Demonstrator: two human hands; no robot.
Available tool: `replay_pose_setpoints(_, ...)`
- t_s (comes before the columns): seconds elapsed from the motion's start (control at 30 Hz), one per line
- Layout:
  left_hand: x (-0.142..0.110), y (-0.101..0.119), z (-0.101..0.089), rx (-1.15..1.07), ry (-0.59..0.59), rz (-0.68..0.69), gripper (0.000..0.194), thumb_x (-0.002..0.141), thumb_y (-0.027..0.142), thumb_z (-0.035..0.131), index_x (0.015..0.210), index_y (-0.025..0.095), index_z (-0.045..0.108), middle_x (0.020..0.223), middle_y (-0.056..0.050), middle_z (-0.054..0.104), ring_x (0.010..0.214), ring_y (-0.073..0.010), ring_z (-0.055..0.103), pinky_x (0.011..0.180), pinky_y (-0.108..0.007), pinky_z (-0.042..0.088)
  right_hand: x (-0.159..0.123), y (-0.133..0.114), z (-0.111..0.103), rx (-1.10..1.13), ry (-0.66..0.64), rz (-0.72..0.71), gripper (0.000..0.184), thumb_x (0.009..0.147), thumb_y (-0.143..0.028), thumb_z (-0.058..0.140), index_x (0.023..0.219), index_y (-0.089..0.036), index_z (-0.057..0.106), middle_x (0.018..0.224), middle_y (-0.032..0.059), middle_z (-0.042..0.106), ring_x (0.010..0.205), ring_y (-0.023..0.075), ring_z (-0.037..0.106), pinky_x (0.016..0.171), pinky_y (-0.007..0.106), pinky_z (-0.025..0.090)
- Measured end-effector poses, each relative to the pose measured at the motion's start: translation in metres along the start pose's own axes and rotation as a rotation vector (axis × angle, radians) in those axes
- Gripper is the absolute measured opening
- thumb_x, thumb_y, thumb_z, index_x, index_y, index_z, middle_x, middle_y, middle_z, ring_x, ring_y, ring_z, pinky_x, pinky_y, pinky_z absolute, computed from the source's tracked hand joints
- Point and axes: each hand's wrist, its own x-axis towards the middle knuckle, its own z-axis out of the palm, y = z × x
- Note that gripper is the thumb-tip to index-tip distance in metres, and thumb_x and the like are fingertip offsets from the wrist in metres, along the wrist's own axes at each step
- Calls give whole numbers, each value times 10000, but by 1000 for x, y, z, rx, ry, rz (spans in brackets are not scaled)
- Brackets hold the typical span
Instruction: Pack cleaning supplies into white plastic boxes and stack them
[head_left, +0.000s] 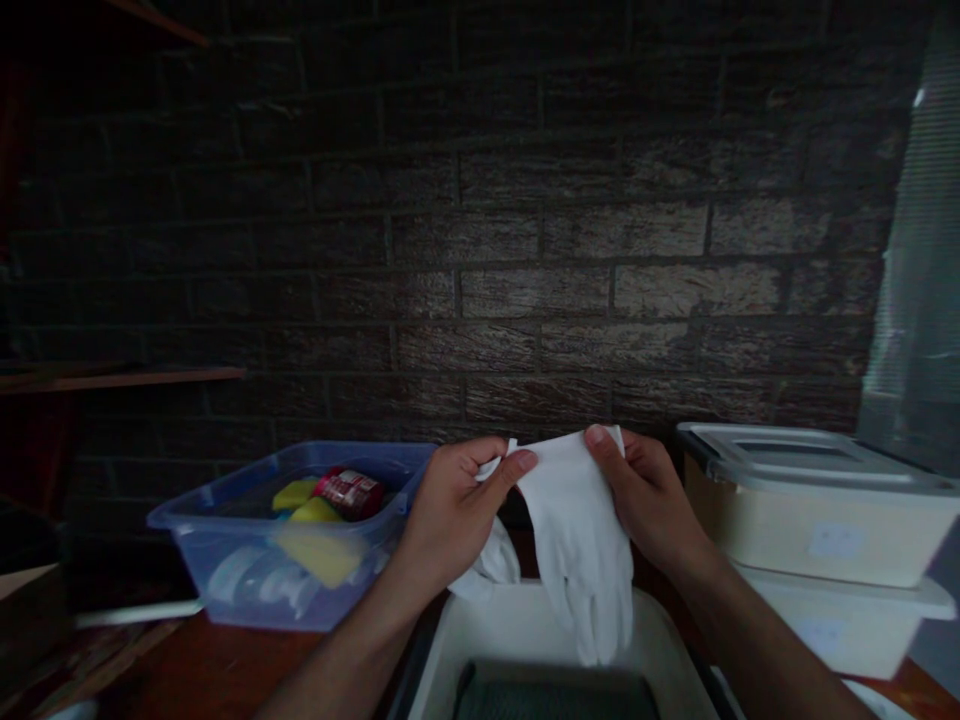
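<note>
Between my two hands a white glove (581, 530) hangs by its cuff, fingers pointing down. My left hand (461, 500) pinches the cuff's left corner and also has a second white glove (495, 560) hanging below it, partly hidden behind the hand. At the cuff's right corner my right hand (637, 490) grips the fabric between thumb and fingers. Directly beneath the gloves stands an open white bin (442, 650) with dark green material (555, 700) inside.
On the left, a blue translucent tub (247, 570) holds yellow sponges (319, 550) and a dark red package (349, 493). Two stacked lidded boxes (825, 530) stand at the right. Behind everything rises a dark brick wall (480, 250); a shelf (150, 377) juts in from the left.
</note>
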Motion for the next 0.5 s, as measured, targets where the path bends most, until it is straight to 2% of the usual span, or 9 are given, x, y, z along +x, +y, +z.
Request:
replay_pose_setpoints(0.1,0,0,-1,-46,9,-22,413,910,477,693,674,151,597,555,64,374,509,-69,287,477,-206,228,-1,0,2,-68,22,-18,530,954,-633,573,710,-162,580,617,-13,512,531,93,383,454,213,284)
replay_pose_setpoints(0.27,-3,-2,5,-140,-164,-73,420,924,521,658,737,151,594,585,65,352,521,-73,270,474,-215,193,-4,1,10,-75,-17,-64,529,961,-624,563,690,-170,550,629,-12,509,552,101,397,490,219,327)
replay_pose_setpoints(0.33,-3,-2,4,-149,-198,-89,427,931,535,643,746,155,582,574,69,346,511,-73,266,472,-219,189,-4,0,9,-95,1,-66,540,961,-633,555,682,-171,544,628,-7,512,557,107,406,496,224,333)
replay_pose_setpoints(0.5,0,-6,-3,-169,-139,-84,455,955,526,615,697,166,513,524,72,354,490,-69,263,478,-224,186,-1,-3,0,-127,88,-57,576,961,-667,523,649,-182,503,585,-20,434,534,102,332,466,235,254)
